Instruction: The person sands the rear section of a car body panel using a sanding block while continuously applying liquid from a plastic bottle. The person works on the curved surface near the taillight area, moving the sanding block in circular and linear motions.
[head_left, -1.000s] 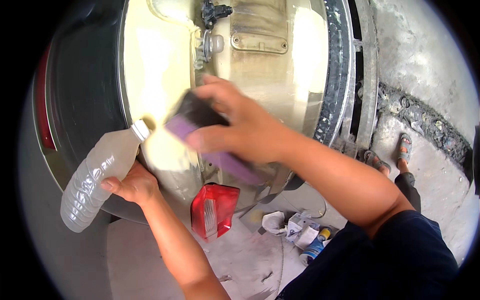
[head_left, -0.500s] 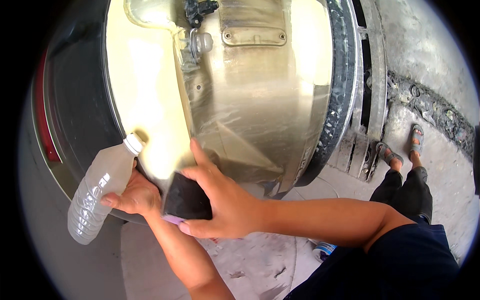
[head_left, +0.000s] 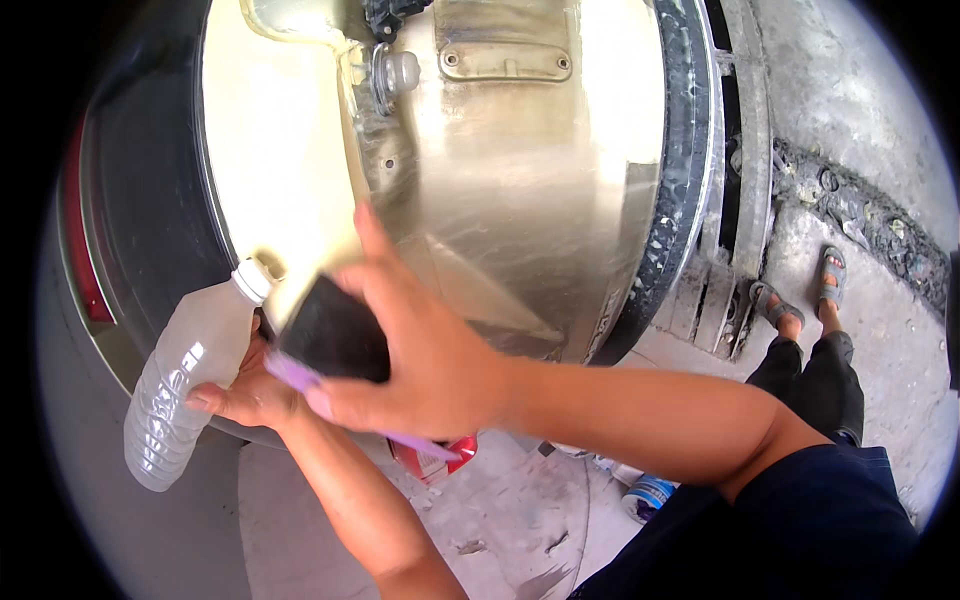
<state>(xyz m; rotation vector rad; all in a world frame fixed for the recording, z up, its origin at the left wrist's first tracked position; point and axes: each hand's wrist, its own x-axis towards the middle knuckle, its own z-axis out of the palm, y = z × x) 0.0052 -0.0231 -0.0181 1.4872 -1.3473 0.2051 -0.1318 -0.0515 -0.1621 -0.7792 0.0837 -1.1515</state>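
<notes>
1. Head view: the right hand (head_left: 420,355) is wrapped round a black block (head_left: 338,325) edged in purple; whether it touches the car panel (head_left: 275,150), blur hides.
2. Left of it, the left hand (head_left: 258,390) cradles a translucent bottle (head_left: 190,375), white cap on.
3. Progress? Beyond the right hand, pale yellow looks even, the brownish stretch streaked; I'd call neither clearly finished.
4. Below that hand, a red lamp (head_left: 432,460), mostly hidden.
</notes>
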